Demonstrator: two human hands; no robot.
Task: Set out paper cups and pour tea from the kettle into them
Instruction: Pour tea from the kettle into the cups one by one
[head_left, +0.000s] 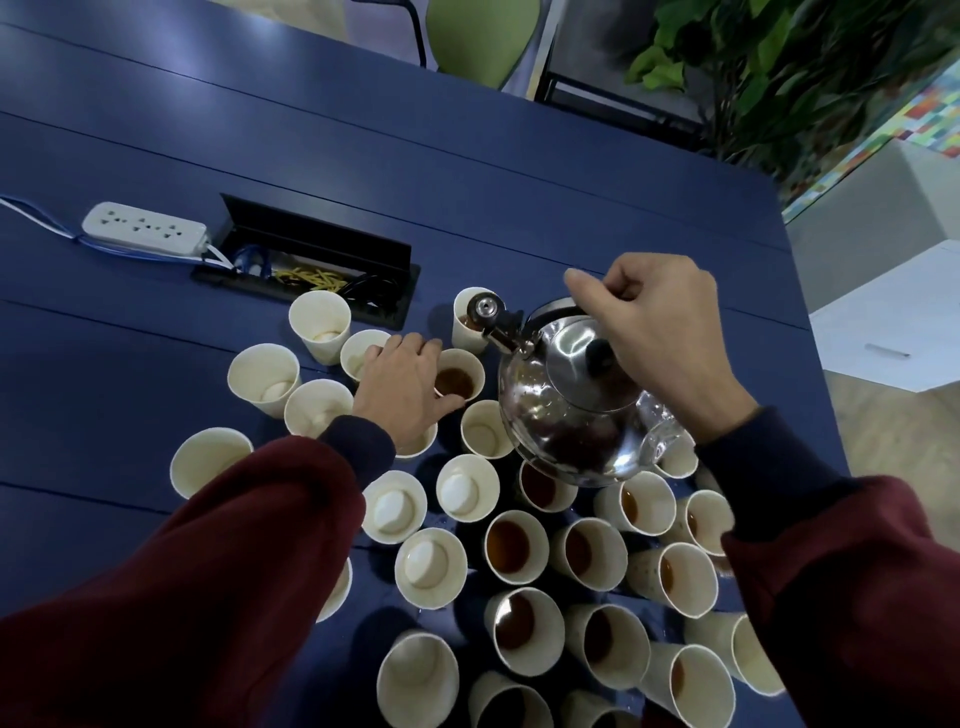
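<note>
Desk boards in dark blue (519, 182) fill most of what we see, with a green chair (478, 36) and a leafy plant (769, 67) beyond the far edge. Paper cups (514, 545) crowd the near middle of the desk, standing upright and close together; those to our left are pale and empty inside, while those nearer and to our right hold brown tea. Above this cluster we hold the steel kettle (571, 410) off the desk, tilted, its spout pointing away from us over the far cup (470, 325); whether tea is running out we cannot tell. Our right hand (660, 332) has its fingers curled round the kettle's dark handle. Our left hand (400, 384) grips the held cup (460, 379), fingers and thumb bent round its rim; that cup has tea in it and stands just nearer us than the far cup. Further left, an open cable box (311, 265) is sunk in the desk, with a white power strip (145, 228) beside it.
</note>
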